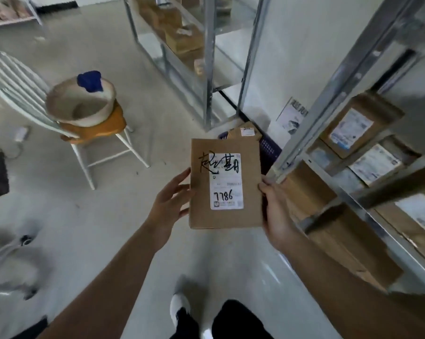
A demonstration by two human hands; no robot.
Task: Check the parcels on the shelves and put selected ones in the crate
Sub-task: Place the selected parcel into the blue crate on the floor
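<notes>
I hold a flat brown cardboard parcel (201,192) in front of me with its white label up; the label reads 7786 and has black handwriting across its top. My left hand (168,204) touches the parcel's left edge with straight fingers spread along it. My right hand (276,211) grips the right edge, thumb on top. More labelled brown parcels (351,128) lie on the metal shelves (329,84) at my right. On the floor behind the held parcel lies another parcel (245,133) on something dark blue (270,148), partly hidden.
A white chair (84,152) stands at the left with an orange cushion, a round cream basket (82,104) and a blue cloth on it. A second metal shelf rack (206,69) with boxes stands ahead. A wheeled chair base (11,253) is at the lower left.
</notes>
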